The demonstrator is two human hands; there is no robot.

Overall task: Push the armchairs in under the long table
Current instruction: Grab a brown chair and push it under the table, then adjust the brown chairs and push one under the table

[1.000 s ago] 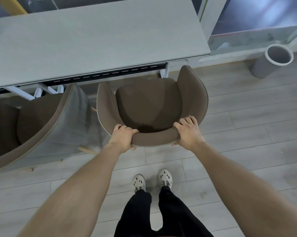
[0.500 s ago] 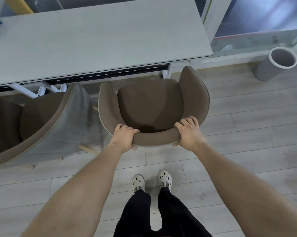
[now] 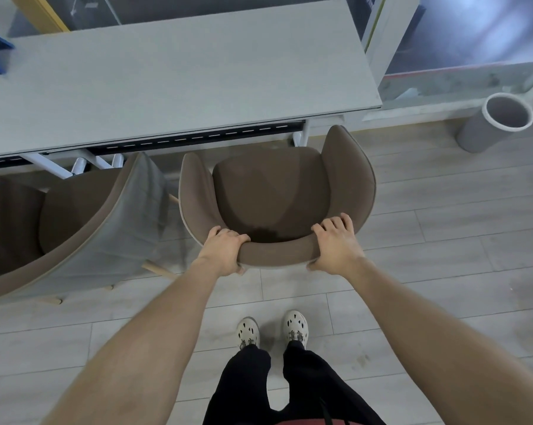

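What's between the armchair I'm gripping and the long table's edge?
In the head view, only a narrow strip of bare floor, plus a white leg of the long table just ahead of the armchair's right front corner.

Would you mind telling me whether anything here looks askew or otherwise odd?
The left armchair sits skewed, its back angled to the long table rather than parallel. The other armchair, gripped by the left hand and right hand, has a darker patch at the rear of its seat, perhaps a stain or shadow.

Single head view, steep downward, facing long table [image 3: 179, 81] edge
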